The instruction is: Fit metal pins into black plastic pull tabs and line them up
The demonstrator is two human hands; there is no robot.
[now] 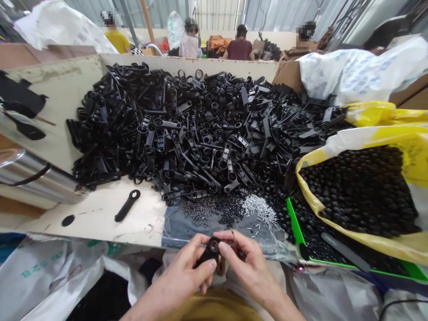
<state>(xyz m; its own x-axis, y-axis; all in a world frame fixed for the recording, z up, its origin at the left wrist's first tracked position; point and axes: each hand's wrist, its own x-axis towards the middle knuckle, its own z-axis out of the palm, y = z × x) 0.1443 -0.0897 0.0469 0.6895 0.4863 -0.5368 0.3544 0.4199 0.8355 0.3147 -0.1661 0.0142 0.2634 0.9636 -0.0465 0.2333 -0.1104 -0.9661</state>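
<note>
Close to my body, just in front of the table's near edge, both hands meet over a black plastic part with a ring-shaped end (212, 246). My left hand (183, 269) is closed round its body, thumb on top. The fingers of my right hand (249, 261) are bent, and its thumb presses at the ring; whether a small piece is pinched there is hidden. Just beyond my hands lie small dark pieces (199, 211), tiny black pieces (230, 209) and a heap of silvery pins (259, 208). A similar black ring-ended handle (127, 205) lies by itself to the left.
A large pile of black plastic parts (187, 133) fills the table's back. At right stand a yellow-and-white bag (314, 196) of black balls and a green tray (294, 225) of small black pieces. A steel flask (40, 176) lies left. Several people sit beyond the back board.
</note>
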